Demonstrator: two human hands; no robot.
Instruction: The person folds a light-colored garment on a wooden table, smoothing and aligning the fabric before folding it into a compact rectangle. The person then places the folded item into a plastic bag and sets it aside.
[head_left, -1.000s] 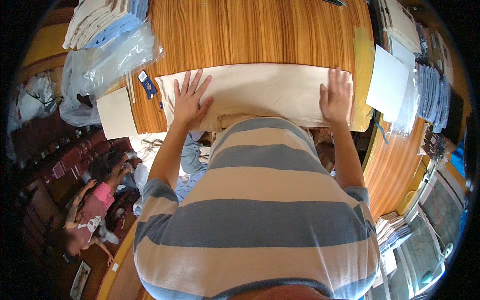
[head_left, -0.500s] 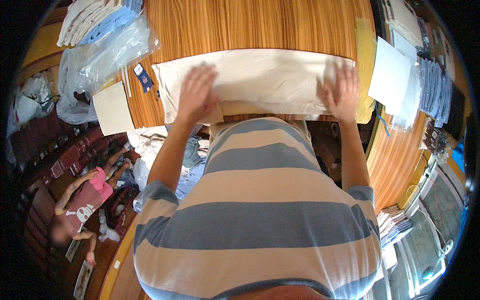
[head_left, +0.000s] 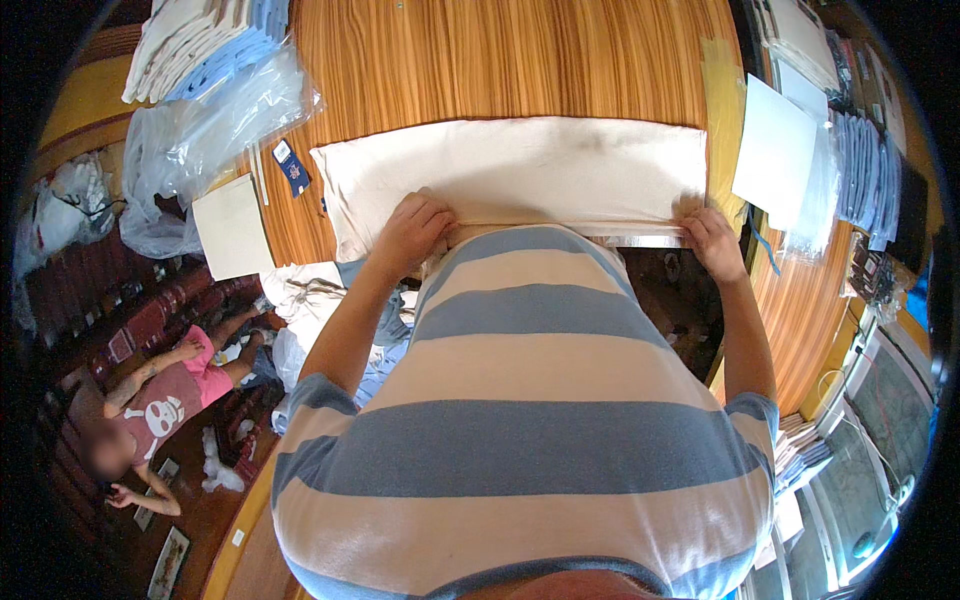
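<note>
A cream-coloured cloth garment [head_left: 520,165] lies folded into a long flat strip across the wooden table [head_left: 510,60], close to the edge nearest me. My left hand [head_left: 412,232] has its fingers curled and pinches the near edge of the cloth left of my body. At the strip's near right corner, my right hand [head_left: 714,243] grips the same edge between thumb and fingers. Faint wrinkles show at the cloth's left end. My striped shirt hides part of the near edge between the hands.
At the left are a stack of folded shirts [head_left: 205,45], clear plastic bags [head_left: 215,120], a cream card [head_left: 232,228] and a dark blue tag [head_left: 291,170]. White sheets [head_left: 778,150] and folded blue garments [head_left: 866,180] lie at the right. A person [head_left: 165,405] reclines at the lower left.
Both hands, flat on top of the cloth and blurred before, have drawn back toward me and closed on its near edge. The reclining person's arm has shifted.
</note>
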